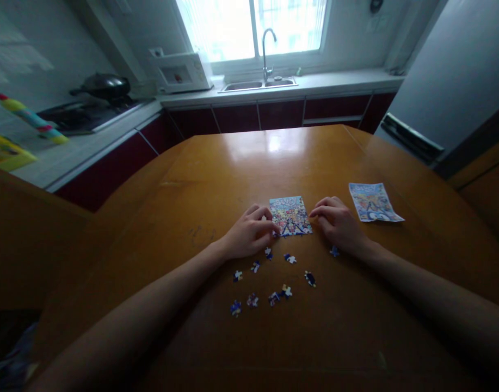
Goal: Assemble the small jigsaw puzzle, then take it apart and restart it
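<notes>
The left hand (251,233) touches the partly assembled jigsaw puzzle (292,213); the right hand (336,222) is just beside it, loose jigsaw pieces (235,308) nearby

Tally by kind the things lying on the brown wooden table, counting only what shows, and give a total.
Small, knobbed, multicoloured loose jigsaw pieces: 10
Multicoloured, roughly rectangular, partly assembled jigsaw puzzle: 1
Creased, pale-blue and multicoloured printed sheet: 1
Total: 12
</notes>
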{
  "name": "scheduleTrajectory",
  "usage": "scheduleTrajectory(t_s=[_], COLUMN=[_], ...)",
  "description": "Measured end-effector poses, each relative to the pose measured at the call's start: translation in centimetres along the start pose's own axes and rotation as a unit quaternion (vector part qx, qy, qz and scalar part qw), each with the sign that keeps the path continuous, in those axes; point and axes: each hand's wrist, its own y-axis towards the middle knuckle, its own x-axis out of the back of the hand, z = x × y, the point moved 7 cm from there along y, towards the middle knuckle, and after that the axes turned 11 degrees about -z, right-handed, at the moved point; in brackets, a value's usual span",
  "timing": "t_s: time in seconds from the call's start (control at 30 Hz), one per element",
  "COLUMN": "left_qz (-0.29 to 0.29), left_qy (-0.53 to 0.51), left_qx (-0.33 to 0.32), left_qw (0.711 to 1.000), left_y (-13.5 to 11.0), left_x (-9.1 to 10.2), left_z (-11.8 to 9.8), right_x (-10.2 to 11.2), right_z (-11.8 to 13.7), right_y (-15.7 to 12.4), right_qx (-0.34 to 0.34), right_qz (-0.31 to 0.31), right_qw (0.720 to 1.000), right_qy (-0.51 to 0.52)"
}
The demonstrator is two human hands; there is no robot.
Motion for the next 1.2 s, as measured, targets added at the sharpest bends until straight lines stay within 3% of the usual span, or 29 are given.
scheduleTrajectory(t_s=[0.2,0.43,0.9,1.2], left_qz=[-0.038,-0.029,-0.001,-0.014], left_qy=[-0.014,0.001,0.004,-0.014], left_qx=[0.009,-0.026,-0.031,-0.026], left_qw=[0.999,0.999,1.000,0.999], left_y=[0.07,-0.08,-0.17,-0.14], left_x=[0.63,0.31,-0.23,0.08], left_z=[0.12,0.14,0.08,0.10], right_x=[-0.03,-0.03,-0.11,-0.07], right_z=[-0.07,-0.18,-0.64,-0.52], right_y=[-0.02,-0.01,0.12,0.10], right_qx=[-0.003,-0.004,-0.024,-0.030], right_qz=[0.002,-0.002,-0.007,-0.001], right_qw=[1.000,1.000,0.999,0.999], right_qy=[0.003,0.010,0.026,0.023])
